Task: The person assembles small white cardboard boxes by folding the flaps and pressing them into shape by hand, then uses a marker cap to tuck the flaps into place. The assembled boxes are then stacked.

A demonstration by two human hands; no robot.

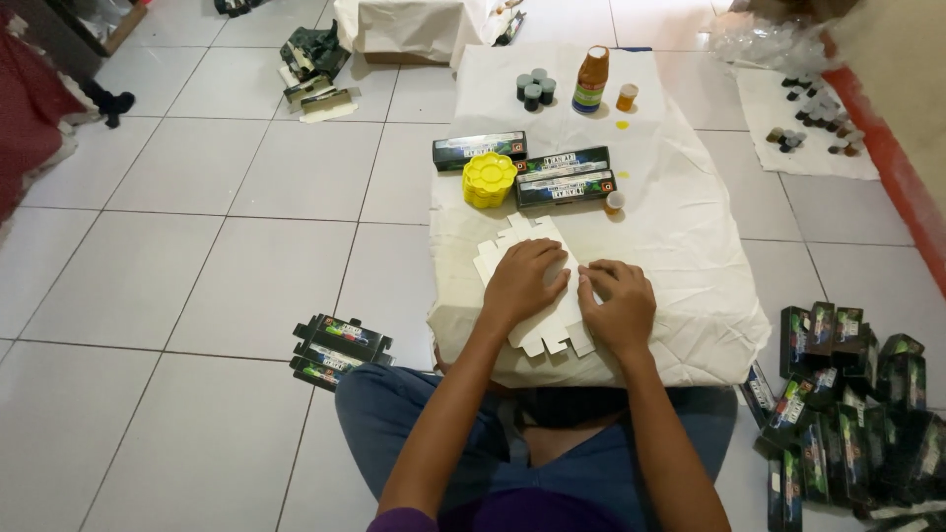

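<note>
White card, flat and thin: the unfolded carton blank (537, 286) lies white side up near the front edge of the cloth-covered low table (690, 246), and both my hands rest on it. My left hand (522, 281) is spread palm down over its middle, fingers together, pressing rather than gripping. My right hand (619, 305) lies on its right part, fingers curled down onto the card; neither hand is clamped around anything.

I judge the blank to be very light and easily bent, stiff only along its scored panels, and its notched tabs at the front look easy to crumple. It would slide on the cloth, so the better hold seems to be by the panel edges, not the tabs.

Beyond my hands, toward the middle of the table, sit a yellow flower-shaped palette (490, 178) and three dark finished boxes (564, 175), close but not touching the blank. At the far edge stand small dark-capped jars (535, 89) and an orange bottle (591, 81). On the floor, stacks of flat dark cartons lie to my left (340, 352) and a larger heap to my right (852, 404). Nothing stands between my hands and the card.
</note>
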